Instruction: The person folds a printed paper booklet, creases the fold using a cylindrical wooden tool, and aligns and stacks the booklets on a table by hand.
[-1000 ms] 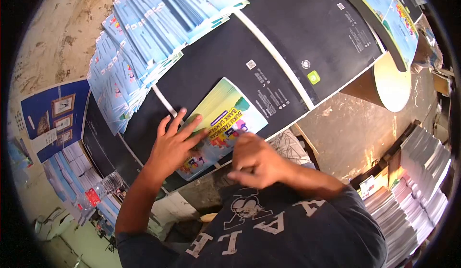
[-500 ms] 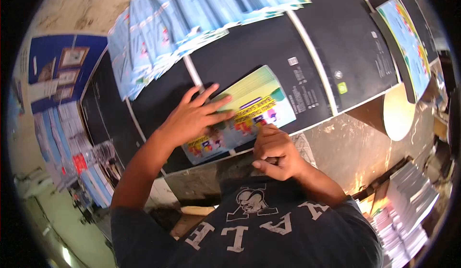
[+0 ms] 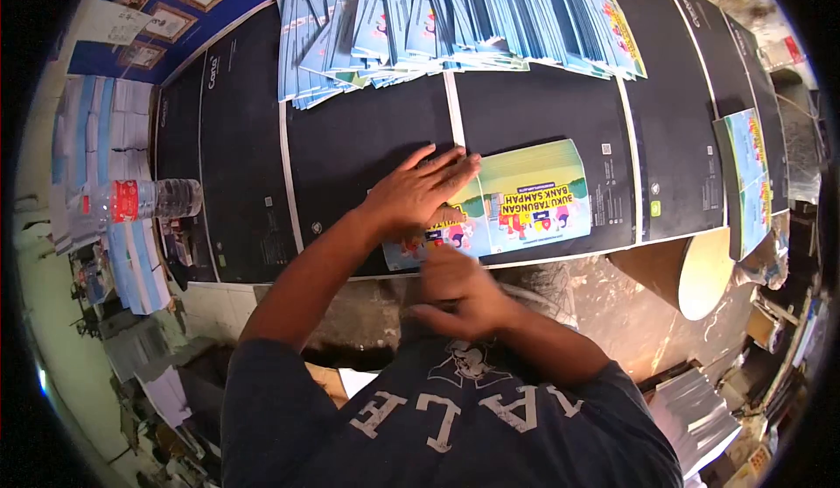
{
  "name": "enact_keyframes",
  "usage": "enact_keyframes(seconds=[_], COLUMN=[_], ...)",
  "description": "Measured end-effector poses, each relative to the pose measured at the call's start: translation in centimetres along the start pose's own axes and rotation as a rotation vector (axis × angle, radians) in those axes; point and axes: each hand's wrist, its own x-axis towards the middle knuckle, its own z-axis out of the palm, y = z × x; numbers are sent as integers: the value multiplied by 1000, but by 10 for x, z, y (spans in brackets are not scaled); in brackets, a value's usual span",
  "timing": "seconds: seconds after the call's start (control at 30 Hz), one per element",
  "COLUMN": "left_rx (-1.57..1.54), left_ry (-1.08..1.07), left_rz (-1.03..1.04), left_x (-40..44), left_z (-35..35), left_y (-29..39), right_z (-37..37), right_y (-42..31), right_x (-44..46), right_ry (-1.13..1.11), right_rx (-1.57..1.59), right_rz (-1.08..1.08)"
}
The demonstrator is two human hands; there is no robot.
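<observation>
A stack of printed booklet covers (image 3: 541, 212) lies spread open near the table's front edge, its upper edges slightly fanned. The print is yellow, green and blue with "Buku Tabungan Bank Sampah" on it. My left hand (image 3: 422, 192) rests flat over the left half, fingers stretched out. Close to the front edge of the covers is my right hand (image 3: 459, 291), blurred, with its fingers curled in. Whatever it may hold is hidden. Both hands hide part of the left half.
Many blue booklets (image 3: 411, 24) lie overlapping along the back of the black table top (image 3: 376, 120). Another booklet stack (image 3: 748, 182) sits at the right end. At the left are a water bottle (image 3: 153, 199) and paper piles (image 3: 101, 129). A round-ended tube (image 3: 704, 273) is below the table edge.
The view has turned and shifted, so the table looks straighter. My right hand has moved left along the covers' front edge and is now blurred. My left hand stays on the covers.
</observation>
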Motion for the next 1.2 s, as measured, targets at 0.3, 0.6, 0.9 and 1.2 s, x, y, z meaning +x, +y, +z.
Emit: enact_keyframes(seconds=[0.3, 0.6, 0.9, 1.2], left_rx=[-90, -388, -250, -173], left_ry=[55, -177, 197, 161], left_rz=[-250, -515, -307, 40], left_x=[3, 42, 15, 8], left_z=[-38, -62, -41, 12], left_y=[12, 13, 29, -13], right_z=[-58, -54, -52, -36], right_y=[6, 8, 8, -1], right_x=[-32, -33, -33, -12], right_ry=[210, 240, 259, 76], right_rx=[-41, 35, 14, -39], right_rz=[130, 184, 162, 172])
